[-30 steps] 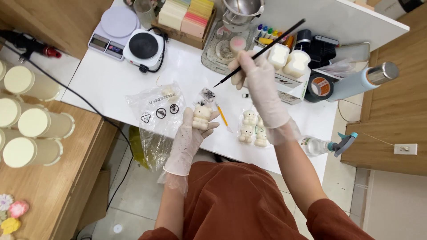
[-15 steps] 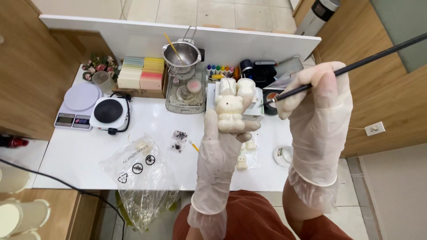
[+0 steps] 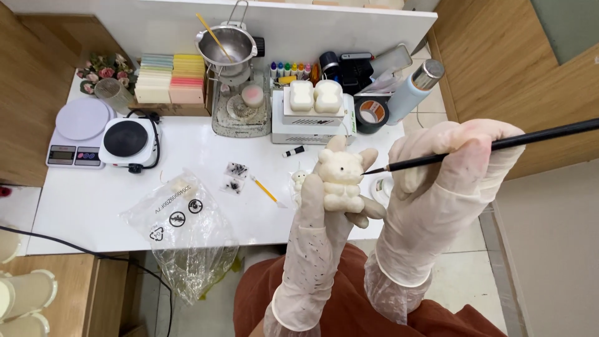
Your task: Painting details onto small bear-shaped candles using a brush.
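While the left hand (image 3: 324,212) lifts it above the white surface (image 3: 93,200), the cream bear figurine (image 3: 340,178) faces the camera: rounded ears, stubby limbs, two tiny dark eyes. Left fingers are clamped round its back and base. The right hand (image 3: 449,181) has its fingers pinched together on a thin black brush (image 3: 499,145), the tip just beside the bear's cheek. Below, another small figurine (image 3: 301,181) lies near a yellow-handled tool (image 3: 267,191). A crumpled plastic bag (image 3: 181,231) hangs over the near edge; bare surface lies between it and the hot plate (image 3: 126,140).
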